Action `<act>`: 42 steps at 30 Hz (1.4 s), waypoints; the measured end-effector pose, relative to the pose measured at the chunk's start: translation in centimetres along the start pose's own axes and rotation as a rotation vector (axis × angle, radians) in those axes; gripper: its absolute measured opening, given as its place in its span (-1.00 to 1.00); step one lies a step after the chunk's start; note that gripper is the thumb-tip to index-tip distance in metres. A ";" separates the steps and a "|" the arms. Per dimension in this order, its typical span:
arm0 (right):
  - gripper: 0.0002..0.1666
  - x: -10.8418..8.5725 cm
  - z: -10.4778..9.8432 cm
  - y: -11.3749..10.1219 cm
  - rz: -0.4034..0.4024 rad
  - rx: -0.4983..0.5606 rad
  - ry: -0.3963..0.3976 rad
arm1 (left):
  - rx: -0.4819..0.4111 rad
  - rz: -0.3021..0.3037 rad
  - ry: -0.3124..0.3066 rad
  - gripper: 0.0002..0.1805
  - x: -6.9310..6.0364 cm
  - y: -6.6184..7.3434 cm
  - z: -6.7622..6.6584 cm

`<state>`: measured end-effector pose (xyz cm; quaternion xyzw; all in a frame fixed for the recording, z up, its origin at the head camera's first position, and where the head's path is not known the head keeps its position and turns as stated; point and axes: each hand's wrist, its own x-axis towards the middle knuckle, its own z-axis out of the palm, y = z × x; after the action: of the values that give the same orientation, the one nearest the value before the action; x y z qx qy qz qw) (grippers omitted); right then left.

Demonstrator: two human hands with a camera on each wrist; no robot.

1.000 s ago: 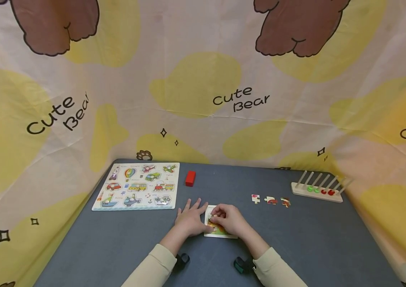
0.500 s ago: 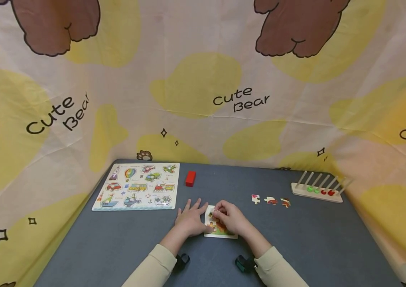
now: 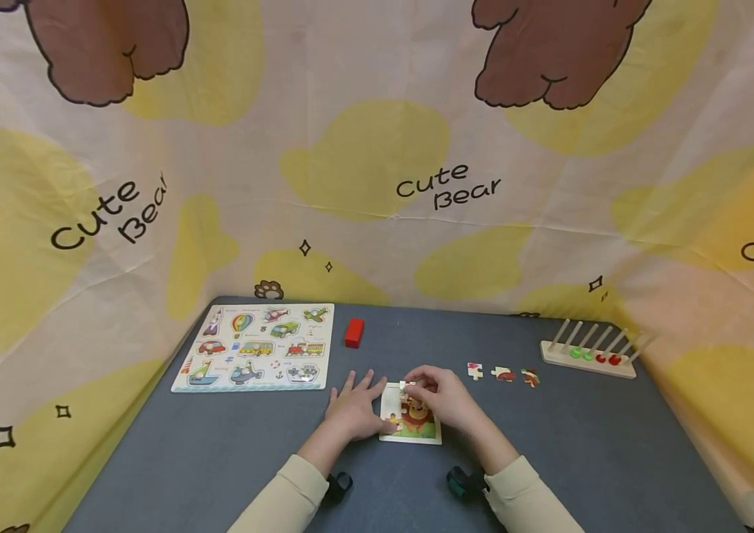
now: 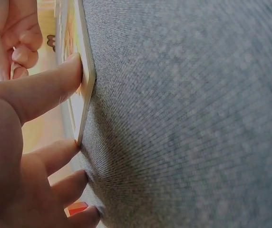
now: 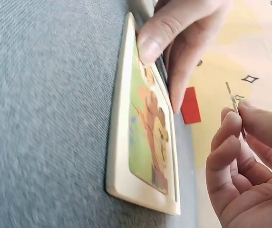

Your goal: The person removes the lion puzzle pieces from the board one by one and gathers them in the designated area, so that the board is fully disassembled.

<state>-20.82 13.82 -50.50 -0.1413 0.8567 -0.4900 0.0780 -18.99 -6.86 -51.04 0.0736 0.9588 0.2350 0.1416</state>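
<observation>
You have two hands in view, the left hand (image 3: 353, 413) and the right hand (image 3: 446, 400). There is one framed puzzle (image 5: 121, 142) midway along the worktop (image 3: 150, 474); how many pieces sit inside it is hard to tell. Your right hand pinches one puzzle piece (image 5: 232, 99); three loose pieces (image 3: 503, 374) lie toward the worktop's right edge, making four. At the far left corner you have one picture board (image 3: 226, 320) with eleven vehicle pictures (image 3: 256, 348). One red block (image 3: 353, 333) sits near the far edge. The far right corner carries one rack (image 3: 557, 356), six pegs (image 3: 560, 334) and four visible beads: two green (image 3: 575, 353), two red (image 3: 600, 358).
</observation>
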 end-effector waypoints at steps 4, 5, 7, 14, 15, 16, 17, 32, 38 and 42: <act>-0.80 -0.3 -0.7 0.2 0.000 0.018 0.005 | 0.001 -0.005 -0.007 -0.02 0.0 -0.1 0.1; -0.79 -0.3 -0.9 0.3 -0.007 0.022 0.001 | 0.001 -0.006 -0.010 -0.02 0.0 -0.1 0.1; -0.79 -0.6 -1.4 0.5 -0.017 0.021 -0.004 | 0.002 -0.009 -0.016 -0.02 0.0 -0.1 0.1; -0.77 -1.1 -3.0 1.2 -0.010 0.016 0.046 | -0.005 -0.017 -0.019 -0.01 0.1 -0.1 0.1; -0.78 -1.1 -3.1 1.3 0.004 0.023 0.062 | -0.005 -0.017 -0.018 -0.01 0.1 -0.1 0.1; -0.78 -1.1 -3.3 1.4 0.020 0.031 0.077 | -0.005 -0.015 -0.017 -0.01 0.1 -0.1 0.1; -0.78 -1.2 -3.4 1.4 0.033 0.036 0.091 | -0.004 -0.013 -0.016 -0.01 0.1 -0.1 0.1; -0.76 -1.9 -5.4 3.0 0.092 0.068 0.163 | -0.006 -0.008 -0.011 -0.01 0.2 -0.1 0.1; -0.74 -2.3 -6.5 3.5 0.130 0.060 0.197 | -0.010 0.000 -0.010 0.00 0.2 -0.1 0.2; -0.71 -2.5 -7.0 3.8 0.137 0.049 0.212 | -0.014 0.001 -0.012 0.01 0.1 -0.1 0.1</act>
<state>-20.96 22.18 -50.20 -0.0280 0.8556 -0.5164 0.0238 -19.05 -6.92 -51.20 0.0746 0.9563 0.2410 0.1480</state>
